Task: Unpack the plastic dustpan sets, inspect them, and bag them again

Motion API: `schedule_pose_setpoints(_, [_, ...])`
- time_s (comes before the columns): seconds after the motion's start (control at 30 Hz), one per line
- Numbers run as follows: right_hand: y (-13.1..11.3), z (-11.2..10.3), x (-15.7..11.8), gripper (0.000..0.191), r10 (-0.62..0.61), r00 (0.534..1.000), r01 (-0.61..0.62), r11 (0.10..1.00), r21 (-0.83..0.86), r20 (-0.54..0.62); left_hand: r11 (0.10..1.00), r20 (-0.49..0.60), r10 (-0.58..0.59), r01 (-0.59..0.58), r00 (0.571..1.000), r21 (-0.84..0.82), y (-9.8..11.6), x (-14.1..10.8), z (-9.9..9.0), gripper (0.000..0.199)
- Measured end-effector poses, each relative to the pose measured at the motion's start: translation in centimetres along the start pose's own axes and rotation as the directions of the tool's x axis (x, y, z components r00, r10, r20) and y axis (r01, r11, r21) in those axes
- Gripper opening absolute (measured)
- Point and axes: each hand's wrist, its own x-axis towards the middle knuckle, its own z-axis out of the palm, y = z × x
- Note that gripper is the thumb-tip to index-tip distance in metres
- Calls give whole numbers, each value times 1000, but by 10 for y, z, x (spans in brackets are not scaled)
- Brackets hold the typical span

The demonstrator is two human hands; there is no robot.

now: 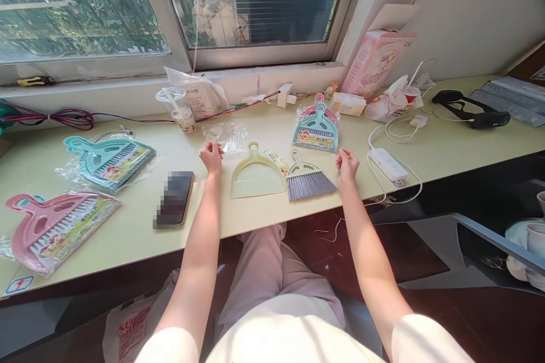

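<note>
**A dustpan (258, 184) and brush (310, 185) lay side by side on the table (251, 212)**

Your left hand (212, 157) was loosely closed near the clear wrapper (232, 137), left of the dustpan; your right hand (348, 165), also curled closed, was just right of the brush.

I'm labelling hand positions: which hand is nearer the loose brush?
Right. The right hand is just right of the brush; the left hand is leftward, beyond the dustpan.
</note>
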Motion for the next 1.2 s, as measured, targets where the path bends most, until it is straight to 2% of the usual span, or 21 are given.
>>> schedule_pose_setpoints(0.13, [0, -4, 1, 38, 47, 998, -48, 999, 12, 48, 999, 10, 18, -18, 1000, 30, 2, -2, 2, 28])
schedule_pose_setpoints(0.5, [-1, -5, -1, 36, 63, 996, -66, 997, 47, 58, 997, -47, -77, 76, 996, -16, 1, 2, -4, 26])
schedule_pose_setpoints(0.6, [-3, -3, -6, 33, 65, 991, -62, 998, -33, 118, 997, -46, -74, 73, 996, -19, -2, 3, -5, 25])
schedule_pose_setpoints(0.67, [-7, 0, -13, 29, 3, 985, 25, 986, -164, 171, 998, -35, -65, 64, 997, -17, -2, 3, -5, 26])
schedule_pose_setpoints(0.73, [-14, 3, -19, 25, -164, 966, 226, 909, -349, 198, 999, 31, -38, 39, 999, -18, -1, 2, -6, 29])
schedule_pose_setpoints(0.8, [-22, 6, -23, 23, -345, 897, 442, 733, -518, 277, 1000, 210, 23, -22, 977, -4, 3, 0, -6, 35])
schedule_pose_setpoints(0.83, [-26, 8, -23, 23, -385, 850, 527, 632, -568, 360, 997, 319, 66, -78, 945, 25, 5, -2, -6, 36])
schedule_pose_setpoints(0.9, [-34, 13, -20, 21, -334, 761, 646, 467, -604, 556, 963, 500, 149, -241, 853, 124, 9, -9, -5, 31])
schedule_pose_setpoints(0.93, [-37, 15, -18, 21, -265, 726, 681, 406, -609, 635, 927, 558, 180, -329, 810, 179, 11, -12, -4, 27])
schedule_pose_setpoints(1.0, [-40, 22, -13, 20, -104, 683, 713, 313, -628, 723, 848, 622, 217, -461, 753, 263, 14, -20, -1, 20])
schedule_pose_setpoints(1.1, [-42, 32, -10, 13, 47, 647, 727, 265, -634, 761, 799, 658, 216, -518, 721, 305, 16, -28, 3, 13])
schedule_pose_setpoints(1.2, [-44, 35, -11, 11, 93, 636, 718, 292, -632, 766, 847, 654, 213, -471, 726, 246, 16, -28, 4, 13])
